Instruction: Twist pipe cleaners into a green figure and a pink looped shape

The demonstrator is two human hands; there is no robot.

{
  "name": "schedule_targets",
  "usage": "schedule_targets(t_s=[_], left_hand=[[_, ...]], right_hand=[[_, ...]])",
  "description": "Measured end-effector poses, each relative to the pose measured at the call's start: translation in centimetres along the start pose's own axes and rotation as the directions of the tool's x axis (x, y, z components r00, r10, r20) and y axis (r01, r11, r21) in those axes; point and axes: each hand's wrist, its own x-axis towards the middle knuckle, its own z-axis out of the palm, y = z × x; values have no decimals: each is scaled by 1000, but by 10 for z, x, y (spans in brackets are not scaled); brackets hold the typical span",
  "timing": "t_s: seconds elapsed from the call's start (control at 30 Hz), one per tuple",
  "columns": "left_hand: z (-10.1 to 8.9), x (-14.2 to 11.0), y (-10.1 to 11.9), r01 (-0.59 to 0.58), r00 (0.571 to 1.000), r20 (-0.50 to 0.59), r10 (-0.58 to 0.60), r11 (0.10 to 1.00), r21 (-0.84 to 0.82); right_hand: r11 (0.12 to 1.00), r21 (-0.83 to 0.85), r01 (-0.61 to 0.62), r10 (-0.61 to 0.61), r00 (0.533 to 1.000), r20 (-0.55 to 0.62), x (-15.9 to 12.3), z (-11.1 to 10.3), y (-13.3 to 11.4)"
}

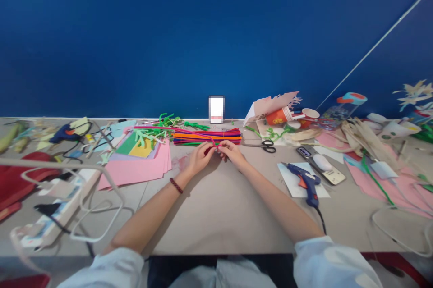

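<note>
left hand (201,156) and right hand (231,153): both pinching magenta pipe cleaner (174,129) | place: near middle of table's (209,216) far edge, by pipe-cleaner bundle (226,136) | progress: pinched end apparently being shaped; long tail toward left edge looks unworked

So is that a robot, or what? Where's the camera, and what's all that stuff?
No robot here! It's a person working with two bare hands. The camera sits on their head, looking forward and down, so you see almost what they see. The left hand and right hand meet at a thin pink stem, pinching it. Just behind them is a colourful bundle of stems. On the table are also pink paper, scissors, a blue glue gun and a phone.
</note>
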Motion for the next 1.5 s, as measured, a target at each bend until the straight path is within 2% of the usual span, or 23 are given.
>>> schedule_targets(t_s=[0.2,0.4,0.53,0.77,0.93,1.2,1.4,1.5], left_hand=[[2,1,0,-12,999,38,15,996,-89],[4,2,-4,17,999,42,-11,988,-154],[3,2,-4,3,1000,26,0,990,-142],[3,0,-2,9,998,66,-1,993,-114],[5,0,-3,-1,997,78,11,991,-132],[-2,1,-4,-7,998,63,9,1000,-21],[-2,-1,-3,-57,995,81,52,996,66],[-1,-2,-1,-83,994,83,75,992,97]], right_hand=[[999,29,-38,36,996,76,-2,-3,-5],[1000,22,-20,18,997,79,-5,-2,-7],[1000,19,-14,13,998,69,-6,-2,-8],[999,-3,-35,35,999,37,-2,-3,-5],[998,9,-61,60,997,58,-2,-6,-5],[990,-37,-137,140,981,130,-3,-12,-12],[998,-53,-33,39,993,112,-2,-3,-7],[997,-67,-37,43,995,95,-2,0,-5]])
